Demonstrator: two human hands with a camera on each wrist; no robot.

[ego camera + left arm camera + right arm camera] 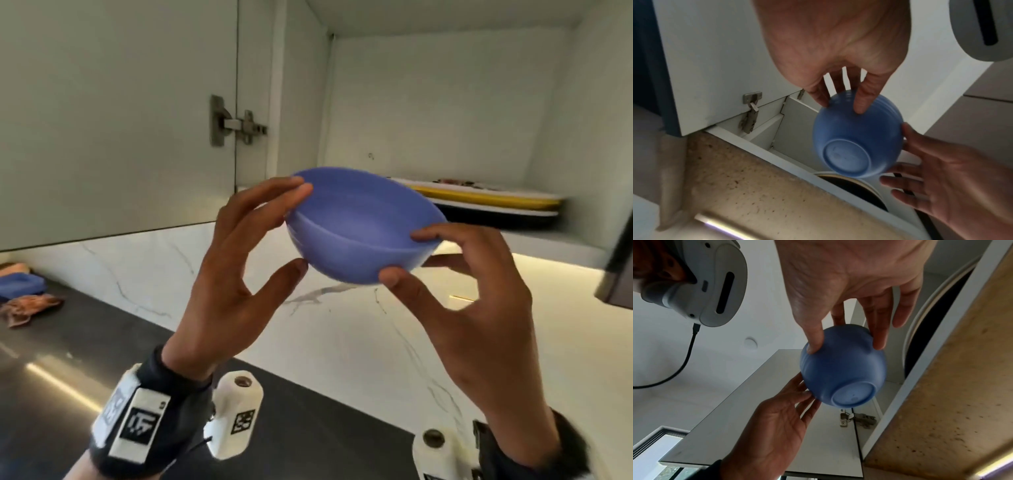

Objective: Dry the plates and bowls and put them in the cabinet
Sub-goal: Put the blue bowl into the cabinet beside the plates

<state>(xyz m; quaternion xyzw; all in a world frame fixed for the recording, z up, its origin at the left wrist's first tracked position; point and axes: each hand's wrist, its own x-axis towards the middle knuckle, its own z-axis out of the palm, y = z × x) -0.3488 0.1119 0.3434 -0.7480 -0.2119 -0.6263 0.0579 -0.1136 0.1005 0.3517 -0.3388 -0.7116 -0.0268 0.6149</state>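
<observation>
One bowl raised to the cabinet
Blue bowl [359,226] is pinched by left hand [236,274] and right hand [476,308]; plates [486,202] are already shelved.

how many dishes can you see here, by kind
blue plastic bowl, held in both hands: 1
flat plates stacked on the open cabinet shelf: at least 2, exact number unclear from the blur
total: at least 3

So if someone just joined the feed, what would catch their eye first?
The round blue plastic bowl, held up in mid-frame by both hands: left hand and right hand pinching its rim and sides. Behind it, the open white cabinet holds a stack of flat plates with yellow and dark rims on its shelf.
</observation>
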